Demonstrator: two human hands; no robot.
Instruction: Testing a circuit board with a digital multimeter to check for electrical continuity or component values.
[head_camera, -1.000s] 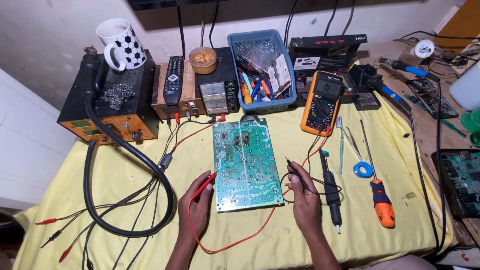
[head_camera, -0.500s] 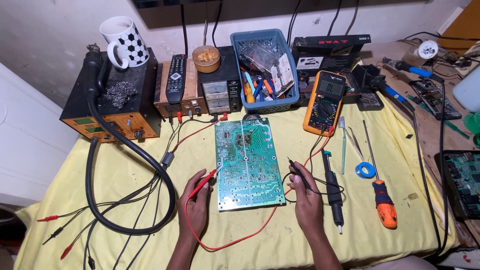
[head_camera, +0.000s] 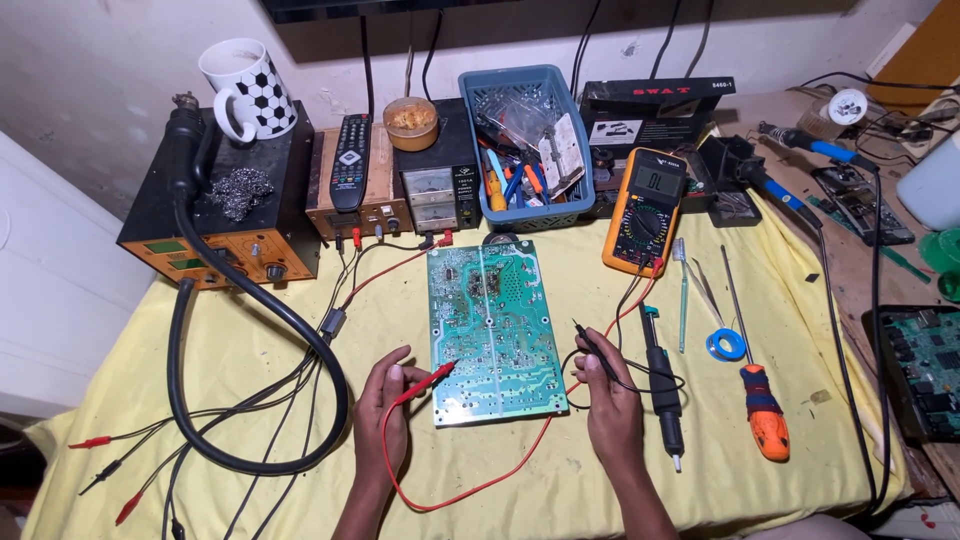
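A green circuit board (head_camera: 492, 325) lies solder side up on the yellow cloth (head_camera: 250, 400). My left hand (head_camera: 385, 410) holds a red test probe (head_camera: 425, 383) whose tip rests at the board's lower left edge. My right hand (head_camera: 608, 390) holds a black test probe (head_camera: 592, 350) just right of the board, tip off the board. Red and black leads run to a yellow multimeter (head_camera: 645, 210) behind the board on the right.
A black desoldering pump (head_camera: 662, 385), orange-handled screwdriver (head_camera: 760, 410), tweezers and a blue tape roll (head_camera: 727, 345) lie right of my right hand. An orange rework station (head_camera: 230, 225) with thick black hose (head_camera: 260, 330), a power supply (head_camera: 435, 185), blue parts basket (head_camera: 525, 150) and spotted mug (head_camera: 245, 90) line the back.
The camera view shifted slightly. Both hands stay at the board with their probes; the right hand's probe is drawn a little off the board's right edge.
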